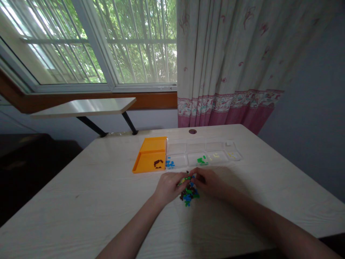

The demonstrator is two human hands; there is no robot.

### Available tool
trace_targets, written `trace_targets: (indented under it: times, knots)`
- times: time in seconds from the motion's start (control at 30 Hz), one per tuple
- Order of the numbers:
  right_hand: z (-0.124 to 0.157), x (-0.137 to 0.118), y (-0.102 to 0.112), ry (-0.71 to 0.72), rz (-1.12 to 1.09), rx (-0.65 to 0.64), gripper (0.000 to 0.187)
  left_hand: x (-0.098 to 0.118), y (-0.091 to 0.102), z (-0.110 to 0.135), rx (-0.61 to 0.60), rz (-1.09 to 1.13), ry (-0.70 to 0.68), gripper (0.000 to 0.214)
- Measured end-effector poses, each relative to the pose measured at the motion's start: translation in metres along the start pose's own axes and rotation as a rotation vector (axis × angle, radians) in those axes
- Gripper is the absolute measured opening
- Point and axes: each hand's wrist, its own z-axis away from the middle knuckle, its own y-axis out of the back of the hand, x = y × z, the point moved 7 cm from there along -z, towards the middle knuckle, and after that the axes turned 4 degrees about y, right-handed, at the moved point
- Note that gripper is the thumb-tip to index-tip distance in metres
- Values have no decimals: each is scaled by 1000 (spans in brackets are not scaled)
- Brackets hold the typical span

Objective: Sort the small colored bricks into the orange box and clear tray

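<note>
A pile of small plastic pieces [188, 194], brown, blue and green, lies on the table in front of me. My left hand [169, 187] is at the pile's upper left, thumb and fingers closing around a few yellow and green bits at its top. At the upper right, my right hand [206, 181] has its fingers curled in a pinch beside a blue bit. The fingertips of both hands nearly meet. Whatever each pinch holds is too small to make out.
Beyond the hands stands an orange tray [138, 162] with brown pieces [158, 164]. Joined to its right, a clear compartment tray [176, 147] has blue pieces [169, 163], green pieces [201, 160] and yellowish pieces [215, 156] in separate compartments. A raised shelf [86, 107] stands at the back left.
</note>
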Motion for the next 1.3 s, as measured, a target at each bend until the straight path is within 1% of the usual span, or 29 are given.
trace_targets:
  times: [0.1, 0.3, 0.53, 0.77, 0.9, 0.97, 1.03, 1.17, 1.23, 1.3]
  knots:
    - [1, -2, 2, 23, 96, -21, 21, 0, 0, 0, -3, 24, -9, 19]
    - [1, -1, 3, 44, 185, -10, 22, -2, -1, 0, 0, 54, 8, 20]
    - [1, -6, 3, 156, 318, 11, 22, -2, 0, -1, -15, 61, 26, 19]
    - [3, -5, 3, 198, 363, 42, 20, -5, -3, 0, -38, 75, 29, 17]
    - [3, -9, 4, 209, 364, 53, 18, -8, -5, 0, -68, 82, 60, 17]
    - [3, -11, 7, 212, 357, 76, 18, -11, -5, -1, -113, 69, 92, 19]
    - [3, -12, 13, 219, 357, 136, 18, -14, -5, 0, -192, 56, 122, 21]
    - [7, -13, 35, 260, 388, 327, 19, -15, -4, 3, -389, 45, 125, 16]
    - [10, -12, 48, 259, 398, 407, 19, -14, -3, 5, -456, 41, 121, 15]
    - [13, -9, 58, 233, 404, 466, 17, -13, -2, 6, -496, 38, 127, 15]
